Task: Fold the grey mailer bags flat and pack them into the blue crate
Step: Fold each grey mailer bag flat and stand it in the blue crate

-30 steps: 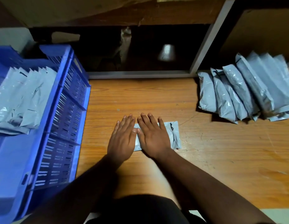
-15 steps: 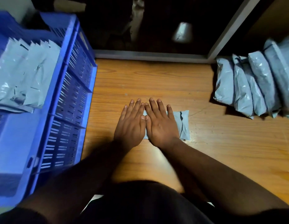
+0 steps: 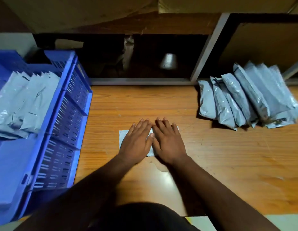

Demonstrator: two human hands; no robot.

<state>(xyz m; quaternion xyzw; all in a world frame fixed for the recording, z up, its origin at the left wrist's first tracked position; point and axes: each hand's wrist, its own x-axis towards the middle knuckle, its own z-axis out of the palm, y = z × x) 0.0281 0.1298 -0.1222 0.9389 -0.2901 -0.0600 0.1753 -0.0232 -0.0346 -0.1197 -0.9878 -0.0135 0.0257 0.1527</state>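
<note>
A folded grey mailer bag (image 3: 122, 136) lies flat on the wooden table (image 3: 228, 155); only its left edge, top right corner and a strip between my hands show. My left hand (image 3: 136, 140) and my right hand (image 3: 168, 140) press down on it side by side, palms flat and fingers straight. The blue crate (image 3: 64, 124) stands at the left with several folded grey bags (image 3: 24, 104) lined up inside. A row of several unfolded grey mailer bags (image 3: 241, 100) leans together at the back right of the table.
A dark open shelf recess (image 3: 144, 60) with a grey metal frame (image 3: 205, 52) runs behind the table. Bare wood lies between the crate and the bag pile. The table's front edge is near my body.
My hands have slid left across the folded bag: its right part showed before, now its left edge shows. The camera view has tilted back up.
</note>
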